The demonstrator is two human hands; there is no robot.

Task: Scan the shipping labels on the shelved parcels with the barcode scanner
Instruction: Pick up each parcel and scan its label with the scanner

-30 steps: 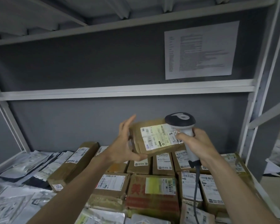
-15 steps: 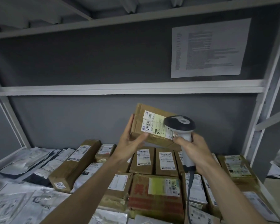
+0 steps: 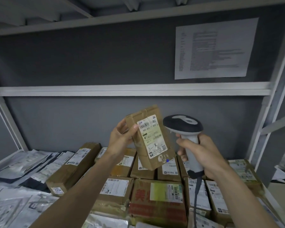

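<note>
Head view: the left hand (image 3: 122,139) grips a small cardboard parcel (image 3: 152,139) by its upper left edge, thumb curled over the front beside the label (image 3: 152,137), the other fingers wrapped behind. The parcel is a taped brown box, held tilted above the shelf, its white label facing the camera with barcodes and a handwritten mark. Just right of those fingers, the right hand (image 3: 202,153) is clenched round the pale grey plastic handle of the scanner (image 3: 184,129); its index finger reaches round the front of the handle. The scanner's dark rounded head sits close beside the parcel's top right corner, not touching, and a grey cable (image 3: 196,199) hangs from the handle's base. Below both hands lie rows of labelled brown boxes (image 3: 156,198); left of them, crinkled silvery mailer bags (image 3: 21,163).
</note>
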